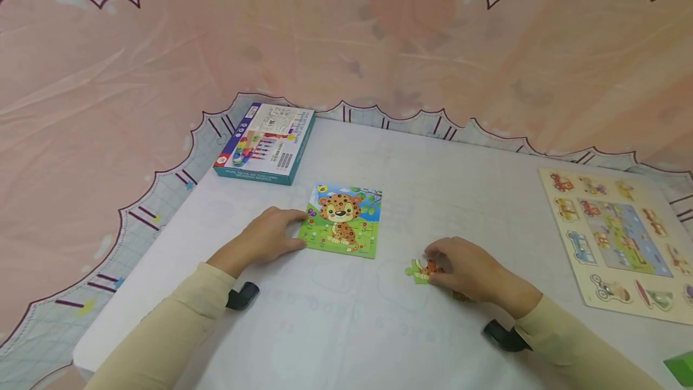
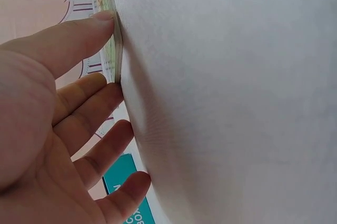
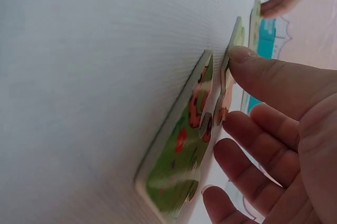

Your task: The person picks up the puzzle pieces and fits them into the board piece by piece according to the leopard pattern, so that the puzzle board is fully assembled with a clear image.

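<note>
A square leopard picture board (image 1: 341,221) lies flat on the white table. My left hand (image 1: 273,235) is at its left side, thumb near the lower corner and a forefinger higher on the same edge. The left wrist view shows the thumb and fingertips touching the edge of the board (image 2: 118,56), the other fingers spread loosely. To the right, my right hand (image 1: 470,269) pinches a green and spotted jigsaw piece (image 1: 419,272) between thumb and fingers. Beneath that hand lies another piece (image 3: 176,176), green with a red flower, mostly hidden in the head view.
A teal-sided box (image 1: 265,143) lies at the back left. On the right is a wooden puzzle board (image 1: 590,300) with vehicle and toy pictures. A green block (image 1: 681,368) shows at the lower right edge. A patterned pink curtain (image 1: 325,35) hangs behind the table (image 1: 325,330).
</note>
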{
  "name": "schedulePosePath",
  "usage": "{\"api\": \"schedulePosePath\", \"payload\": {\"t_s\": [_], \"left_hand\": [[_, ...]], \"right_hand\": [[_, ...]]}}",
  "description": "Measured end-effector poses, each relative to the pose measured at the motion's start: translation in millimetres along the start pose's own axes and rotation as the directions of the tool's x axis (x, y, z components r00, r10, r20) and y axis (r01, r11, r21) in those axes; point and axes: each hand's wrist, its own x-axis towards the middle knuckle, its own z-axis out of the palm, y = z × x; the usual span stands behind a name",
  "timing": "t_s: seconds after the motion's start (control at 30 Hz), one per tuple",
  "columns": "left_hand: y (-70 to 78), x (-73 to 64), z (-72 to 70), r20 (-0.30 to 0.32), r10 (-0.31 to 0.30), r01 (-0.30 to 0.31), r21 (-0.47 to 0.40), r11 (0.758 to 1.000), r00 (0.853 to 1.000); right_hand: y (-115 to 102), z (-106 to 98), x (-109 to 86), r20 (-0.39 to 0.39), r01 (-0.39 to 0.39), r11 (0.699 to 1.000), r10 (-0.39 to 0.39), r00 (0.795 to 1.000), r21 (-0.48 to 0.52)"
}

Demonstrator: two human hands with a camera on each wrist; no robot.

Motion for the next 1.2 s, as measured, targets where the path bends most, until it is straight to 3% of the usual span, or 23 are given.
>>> {"api": "schedulePosePath", "payload": {"t_s": [0.37, 0.9, 1.2], "left_hand": [[1.2, -0.2, 0.1, 0.001, -0.006, 0.006, -0.008, 1.0, 1.0], [1.8, -1.0, 0.4, -0.003, -0.008, 0.008, -0.001, 1.0, 1.0], [1.6, -1.2, -0.3, -0.003, -0.002, 0.002, 0.005, 1.0, 1.0]], "right_hand": [[-3.5, 0.5, 5.2, -0.007, -0.057, 0.998, 0.057, 0.998, -0.004], [-3.0, 2.2, 6.0, -0.031, -0.008, 0.999, 0.007, 0.999, -0.038], [-13.6, -2.7, 17.8, -0.042, 0.006, 0.996, -0.01, 0.999, -0.093]]}}
